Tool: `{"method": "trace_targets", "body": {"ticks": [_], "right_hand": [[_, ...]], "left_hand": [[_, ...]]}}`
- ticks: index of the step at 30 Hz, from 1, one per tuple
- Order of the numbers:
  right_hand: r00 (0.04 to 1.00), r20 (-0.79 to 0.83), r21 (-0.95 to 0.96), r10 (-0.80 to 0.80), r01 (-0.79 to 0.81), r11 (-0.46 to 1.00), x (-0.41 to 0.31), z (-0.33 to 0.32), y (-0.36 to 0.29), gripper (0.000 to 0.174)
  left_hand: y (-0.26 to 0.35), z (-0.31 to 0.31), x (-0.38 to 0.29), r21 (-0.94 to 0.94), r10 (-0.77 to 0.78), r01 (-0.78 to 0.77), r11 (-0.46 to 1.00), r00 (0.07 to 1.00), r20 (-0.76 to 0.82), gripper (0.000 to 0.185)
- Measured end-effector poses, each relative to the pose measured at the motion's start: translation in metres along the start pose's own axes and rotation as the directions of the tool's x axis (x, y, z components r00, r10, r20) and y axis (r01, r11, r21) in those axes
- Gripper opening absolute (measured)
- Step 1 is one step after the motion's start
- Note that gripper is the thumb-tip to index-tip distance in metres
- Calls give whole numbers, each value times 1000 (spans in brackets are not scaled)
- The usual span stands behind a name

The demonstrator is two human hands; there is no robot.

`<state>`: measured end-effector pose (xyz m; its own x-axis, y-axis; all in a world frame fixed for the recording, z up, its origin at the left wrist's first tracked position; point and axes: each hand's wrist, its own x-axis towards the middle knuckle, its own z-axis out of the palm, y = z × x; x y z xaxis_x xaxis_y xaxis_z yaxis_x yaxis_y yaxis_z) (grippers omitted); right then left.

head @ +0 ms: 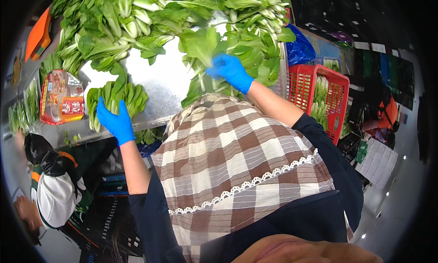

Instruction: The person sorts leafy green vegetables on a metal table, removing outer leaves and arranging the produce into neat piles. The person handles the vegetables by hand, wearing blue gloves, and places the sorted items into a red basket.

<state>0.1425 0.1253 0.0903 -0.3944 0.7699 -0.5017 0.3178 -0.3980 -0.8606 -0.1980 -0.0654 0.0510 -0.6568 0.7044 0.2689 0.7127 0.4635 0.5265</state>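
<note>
My left hand (117, 121), in a blue glove, has its fingers spread against the near side of a bunch of leafy greens (133, 97) at the table's front edge. Whether it bears any of the bunch's weight is unclear. In a matching glove, my right hand (231, 71) is blurred and pinches the pale stem of a broad green leaf (198, 44). Beneath and beside it lie loose leaves (261, 70). A large heap of pale-stemmed leafy greens (116, 20) covers the far part of the metal table (160, 81).
Left of the bunch lies a printed plastic bag (61, 97). A red plastic crate (332, 81) holding greens stands at right, near a blue plastic bag (299, 46). Another person (56, 194) is at far left, by bagged greens (25, 107). An orange object (37, 35) sits beyond.
</note>
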Motion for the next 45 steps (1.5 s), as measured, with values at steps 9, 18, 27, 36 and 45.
{"method": "trace_targets", "body": {"ticks": [9,18,27,36,45], "right_hand": [[755,-492,-31,-432,481,876,57,-151,-51,28],[696,-627,-416,-349,80,906,121,-239,-60,36],[699,-644,-466,-312,-34,884,84,-217,-87,65],[571,-512,-428,-642,478,767,42,-106,-54,38],[992,81,-230,-98,114,966,30,13,-30,38]], "left_hand": [[91,62,-57,-472,179,22,881,909,377,40],[79,96,-30,-451,147,65,890,895,420,36],[154,162,53,-386,-104,320,866,868,486,44],[183,173,59,-564,-166,710,422,672,722,34],[162,104,-3,-599,205,726,338,564,800,28]]}}
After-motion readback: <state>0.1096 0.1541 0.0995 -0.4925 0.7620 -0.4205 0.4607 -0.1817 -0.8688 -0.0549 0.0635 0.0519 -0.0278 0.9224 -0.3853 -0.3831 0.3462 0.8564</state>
